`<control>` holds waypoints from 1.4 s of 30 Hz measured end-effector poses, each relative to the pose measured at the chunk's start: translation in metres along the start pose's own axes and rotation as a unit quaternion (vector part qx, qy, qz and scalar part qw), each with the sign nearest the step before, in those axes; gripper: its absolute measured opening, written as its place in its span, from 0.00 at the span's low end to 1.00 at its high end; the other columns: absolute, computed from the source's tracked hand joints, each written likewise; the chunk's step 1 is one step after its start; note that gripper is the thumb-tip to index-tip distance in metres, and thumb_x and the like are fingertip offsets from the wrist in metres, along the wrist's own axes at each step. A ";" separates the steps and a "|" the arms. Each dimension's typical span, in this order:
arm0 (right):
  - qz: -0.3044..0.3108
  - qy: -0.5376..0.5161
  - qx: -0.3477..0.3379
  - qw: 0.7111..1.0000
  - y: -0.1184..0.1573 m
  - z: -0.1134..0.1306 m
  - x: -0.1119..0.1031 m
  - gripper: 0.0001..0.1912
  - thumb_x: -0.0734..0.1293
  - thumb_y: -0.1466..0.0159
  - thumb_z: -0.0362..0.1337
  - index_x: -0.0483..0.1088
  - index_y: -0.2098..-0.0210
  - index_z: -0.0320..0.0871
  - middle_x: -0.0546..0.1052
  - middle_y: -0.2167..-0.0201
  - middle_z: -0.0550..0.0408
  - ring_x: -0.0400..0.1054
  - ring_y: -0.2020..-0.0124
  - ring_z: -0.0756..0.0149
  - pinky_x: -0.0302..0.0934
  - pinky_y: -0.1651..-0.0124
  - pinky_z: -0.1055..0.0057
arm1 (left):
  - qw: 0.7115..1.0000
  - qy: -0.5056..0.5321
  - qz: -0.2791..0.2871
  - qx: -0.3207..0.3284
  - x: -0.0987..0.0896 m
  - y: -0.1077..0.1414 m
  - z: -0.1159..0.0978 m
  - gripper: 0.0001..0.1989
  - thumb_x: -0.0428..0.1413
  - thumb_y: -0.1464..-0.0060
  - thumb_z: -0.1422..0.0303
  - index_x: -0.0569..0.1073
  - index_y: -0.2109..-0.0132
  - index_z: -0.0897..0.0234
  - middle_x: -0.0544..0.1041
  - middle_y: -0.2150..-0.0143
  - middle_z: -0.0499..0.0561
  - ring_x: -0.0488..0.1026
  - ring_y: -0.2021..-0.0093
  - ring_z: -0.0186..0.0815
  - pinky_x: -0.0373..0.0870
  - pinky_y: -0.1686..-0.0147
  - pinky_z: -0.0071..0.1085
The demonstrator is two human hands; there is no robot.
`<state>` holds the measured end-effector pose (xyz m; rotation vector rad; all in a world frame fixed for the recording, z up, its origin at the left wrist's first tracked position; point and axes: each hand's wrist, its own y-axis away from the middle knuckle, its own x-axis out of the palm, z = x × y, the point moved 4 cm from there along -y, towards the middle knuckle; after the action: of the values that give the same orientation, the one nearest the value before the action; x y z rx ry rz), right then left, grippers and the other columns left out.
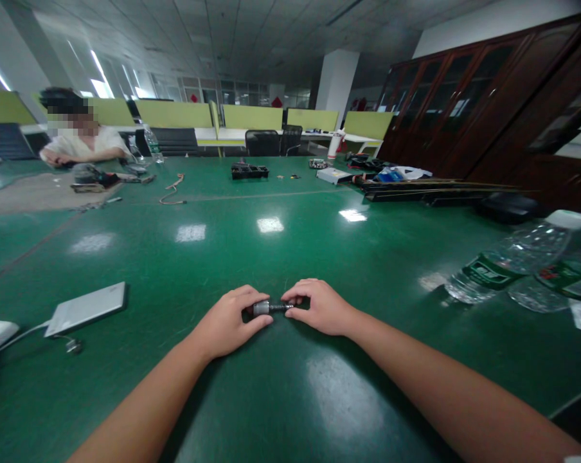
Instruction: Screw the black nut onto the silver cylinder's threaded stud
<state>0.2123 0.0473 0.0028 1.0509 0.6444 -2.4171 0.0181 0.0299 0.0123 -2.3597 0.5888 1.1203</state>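
A small part [262, 308], a silver cylinder with a thin dark ridged shaft out of its right end, lies sideways between my hands, low at the green tabletop. My left hand [227, 323] is closed around the cylinder, thumb on the near side and fingers on the far side. My right hand [322, 309] pinches the right end of the shaft [277, 307] between thumb and fingers. The far tip of the shaft is partly hidden by those fingertips. I cannot tell exactly what kind of part it is.
On the green table [252, 251], a silver slab-like device [89, 308] with a white cable lies left. Water bottles [505, 267] stand right. Farther back are a black tray [249, 171], long dark bars [416, 190] and a cord [172, 190]. A person [85, 141] sits far left.
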 end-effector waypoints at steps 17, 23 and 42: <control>0.011 0.029 -0.027 0.999 -0.002 0.013 0.011 0.10 0.72 0.41 0.34 0.76 0.59 0.44 0.79 0.65 0.55 0.70 0.61 0.64 0.57 0.52 0.64 | 1.000 0.010 0.010 0.008 0.002 -0.002 0.000 0.14 0.60 0.43 0.65 0.77 0.50 0.60 0.76 0.59 0.52 0.74 0.59 0.37 0.70 0.57 0.32; 0.005 0.024 -0.024 0.999 -0.004 0.014 0.014 0.08 0.72 0.41 0.35 0.77 0.61 0.45 0.80 0.65 0.55 0.70 0.61 0.64 0.58 0.52 0.64 | 1.000 0.002 0.010 0.010 0.002 -0.003 -0.003 0.12 0.59 0.42 0.64 0.78 0.52 0.60 0.76 0.60 0.52 0.74 0.60 0.38 0.70 0.58 0.32; 0.001 0.012 -0.051 0.999 -0.004 0.012 0.010 0.07 0.72 0.41 0.33 0.78 0.62 0.44 0.81 0.66 0.55 0.72 0.63 0.65 0.61 0.54 0.67 | 1.000 -0.001 0.010 -0.002 0.002 -0.003 -0.003 0.12 0.60 0.43 0.64 0.78 0.52 0.60 0.76 0.59 0.52 0.73 0.59 0.38 0.69 0.57 0.32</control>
<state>0.1971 0.0416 0.0031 1.0386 0.7656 -2.3459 0.0222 0.0302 0.0132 -2.3608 0.6116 1.1330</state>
